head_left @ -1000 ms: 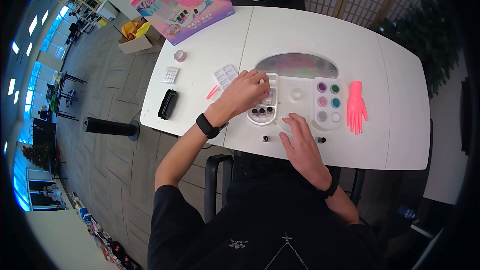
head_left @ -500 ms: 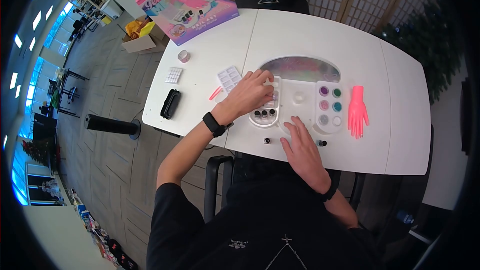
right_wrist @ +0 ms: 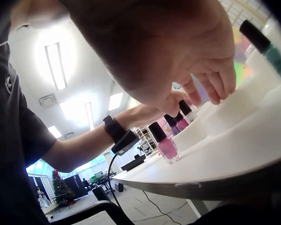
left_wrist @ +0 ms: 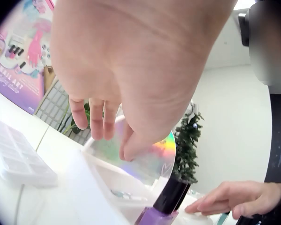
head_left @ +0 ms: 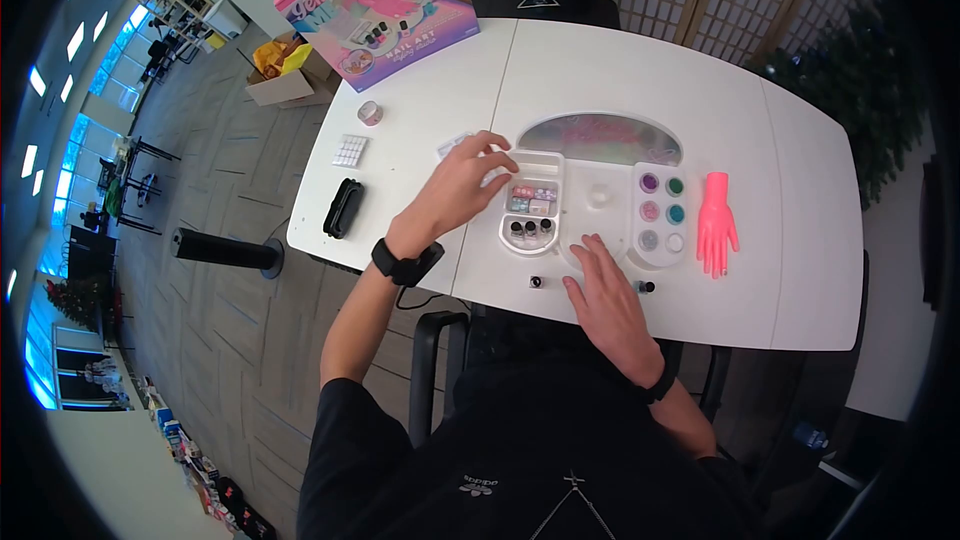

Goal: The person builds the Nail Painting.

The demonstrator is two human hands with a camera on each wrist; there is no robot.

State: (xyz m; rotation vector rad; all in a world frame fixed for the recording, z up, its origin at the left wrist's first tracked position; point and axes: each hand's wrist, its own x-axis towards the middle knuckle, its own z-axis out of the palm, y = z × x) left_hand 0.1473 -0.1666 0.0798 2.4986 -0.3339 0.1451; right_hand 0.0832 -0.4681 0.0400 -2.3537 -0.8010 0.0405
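In the head view the left hand [head_left: 457, 188] hovers at the left edge of the white tray station [head_left: 590, 230], fingers bent loosely and nothing seen between them. Small pink and pale pieces [head_left: 532, 200] fill a compartment beside it, above several dark-capped bottles [head_left: 530, 229]. The right hand [head_left: 611, 315] lies with relaxed fingers at the station's front edge. A pink bottle [right_wrist: 167, 147] stands on the table in the right wrist view, and a purple bottle [left_wrist: 160, 208] shows under the left hand in the left wrist view. The white compartment tray [left_wrist: 18, 152] is partly hidden by that hand in the head view.
A pink model hand [head_left: 716, 223] lies right of the colour pots [head_left: 661, 210]. On the left are a black case [head_left: 343, 208], a white gem sheet [head_left: 350, 151] and a small jar [head_left: 370, 113]. The large box [head_left: 385, 15] stands at the back left. A bottle [head_left: 645, 287] lies near the front edge.
The left hand has moved left, off the compartment of small pieces, uncovering it and now covering much of the white compartment tray and the pink tweezers. The right hand has barely moved.
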